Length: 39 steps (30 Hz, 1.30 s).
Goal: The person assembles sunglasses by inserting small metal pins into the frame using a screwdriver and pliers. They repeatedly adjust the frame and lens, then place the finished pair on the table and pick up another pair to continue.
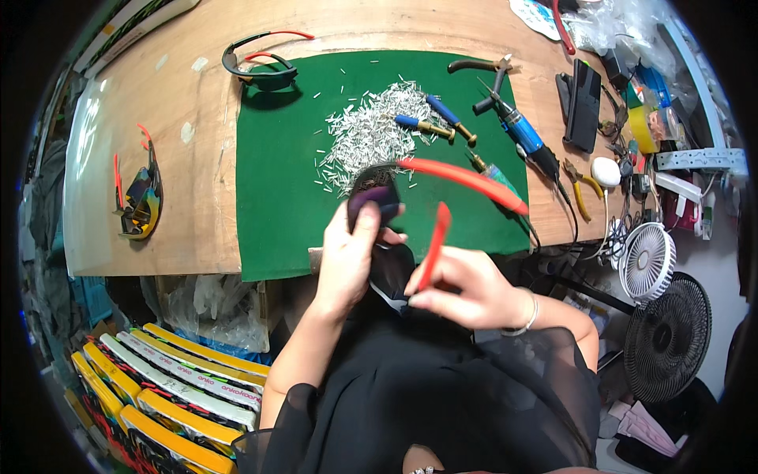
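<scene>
Above the mat's front edge I hold a pair of sport sunglasses [376,205] with dark purplish lenses and red-tipped temples. My left hand [344,257] grips the front of it, thumb pressed against a lens. One temple [466,182] stretches to the right over the mat; the other [435,249] points upward beside my right hand. The fingers of my right hand [464,291] close on the frame's near side, by the base of that temple. Just beyond the glasses, a heap of small silvery pins [379,130] lies on the green mat [276,189].
Two blue-handled screwdrivers [450,118] lie by the heap. Right of them are a blue corded power tool [525,134], pliers [584,189] and a phone [583,107]. Other sunglasses rest at far left [142,201] and on the mat's corner [264,75]. A white fan [647,261] stands at right.
</scene>
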Motion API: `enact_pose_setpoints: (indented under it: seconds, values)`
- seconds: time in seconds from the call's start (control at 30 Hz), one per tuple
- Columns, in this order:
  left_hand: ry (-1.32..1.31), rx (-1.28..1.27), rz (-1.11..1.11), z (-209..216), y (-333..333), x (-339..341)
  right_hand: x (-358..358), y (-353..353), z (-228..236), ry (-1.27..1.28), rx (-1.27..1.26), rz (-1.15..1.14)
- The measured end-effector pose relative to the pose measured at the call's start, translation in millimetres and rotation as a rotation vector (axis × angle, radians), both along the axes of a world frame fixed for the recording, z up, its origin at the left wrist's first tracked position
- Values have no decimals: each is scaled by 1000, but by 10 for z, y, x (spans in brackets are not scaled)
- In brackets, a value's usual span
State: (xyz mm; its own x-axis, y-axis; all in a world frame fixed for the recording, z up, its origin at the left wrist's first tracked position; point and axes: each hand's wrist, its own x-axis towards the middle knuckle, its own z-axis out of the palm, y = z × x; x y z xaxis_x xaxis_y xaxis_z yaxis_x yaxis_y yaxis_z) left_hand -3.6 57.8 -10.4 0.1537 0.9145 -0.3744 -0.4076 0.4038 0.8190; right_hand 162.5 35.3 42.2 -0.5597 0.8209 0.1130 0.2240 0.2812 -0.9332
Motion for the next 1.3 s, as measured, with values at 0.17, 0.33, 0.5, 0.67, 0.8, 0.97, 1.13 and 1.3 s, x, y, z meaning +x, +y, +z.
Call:
enact_pose_setpoints:
  seconds: [0.17, 0.33, 0.5, 0.67, 0.8, 0.97, 1.13, 1.3]
  values:
    - [-48, -247, -307, 164, -193, -106, -40, 119, 11, -73, 609, -26]
    - [-377, -483, -338, 205, -244, -66, -140, 109, -31, -254, 896, 55]
    - [-449, -494, -232, -47, -258, -83, -182, 81, -135, -254, 859, 184]
    - [-298, -507, -24, 48, -207, -148, -20, 578, 88, -222, 532, 108]
    - [-373, -465, -217, 68, -216, -88, 186, 1297, -387, -629, 690, -288]
    - [-479, -596, -158, 12, -309, -37, 116, 1427, -762, -842, 873, -369]
    - [-505, -668, -168, -70, -377, -46, 116, 1179, -424, -542, 718, -414]
    - [-395, -672, -166, -141, -518, 3, 372, 352, -23, -424, -100, -205]
